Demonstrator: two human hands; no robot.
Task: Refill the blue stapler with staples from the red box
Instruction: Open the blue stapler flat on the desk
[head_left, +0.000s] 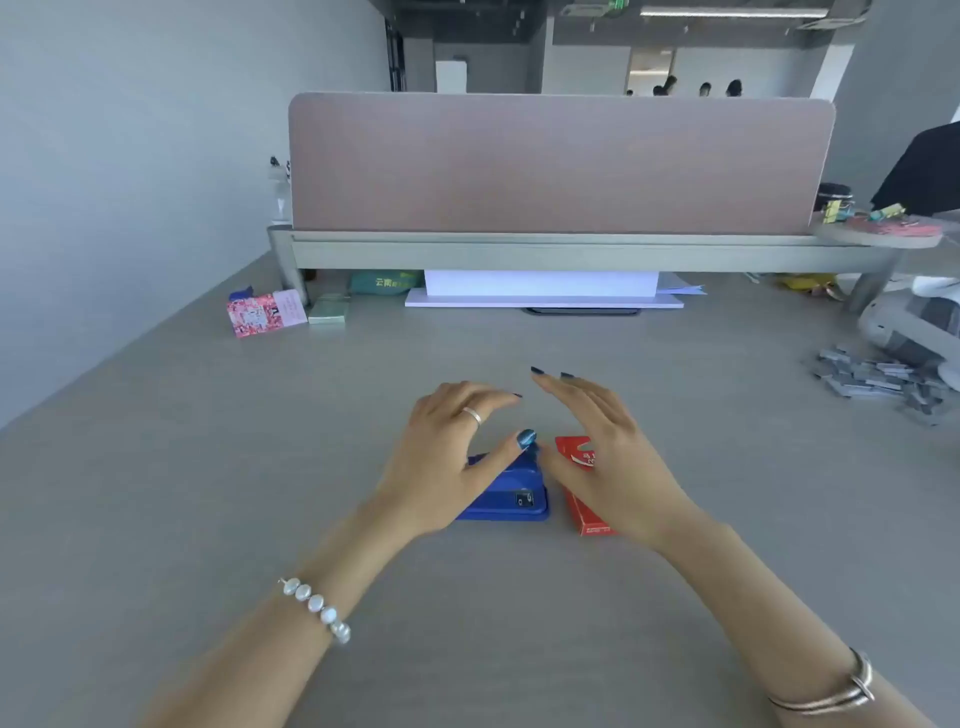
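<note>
Both forearms reach up the grey desk (156, 493) to the blue stapler (511, 493) and, just beside it, the red box (582, 499) — the left hand (447, 452) and right hand (608, 457) hover over them with fingers spread, holding nothing. A hasty grab could nudge the stapler or spill the box's staples, I judge. Loose staple strips (878, 382) lie well apart at far right — nothing blocks the reach.
</note>
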